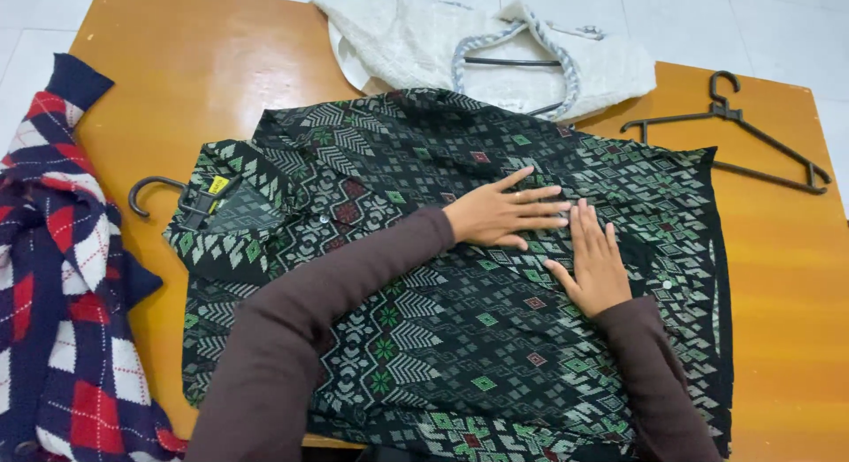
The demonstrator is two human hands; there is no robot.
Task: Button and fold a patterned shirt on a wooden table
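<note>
On the orange table (195,64) a dark patterned shirt (424,338) lies spread out, its collar to the left with a hanger (164,197) hooked inside it. Both hands rest flat on the cloth near the middle: the left hand (504,214) lies palm down with fingers stretched toward the right, and the right hand (594,263) sits just beside it, fingers pointing away from the person. Neither grip closes on anything; the open palms only press the fabric, which seems to keep it flat and smooth. A white garment (424,38) lies bunched at the far edge, a spare hanger (734,130) sits at the right, and a checked sweater (53,276) drapes over the left side.
</note>
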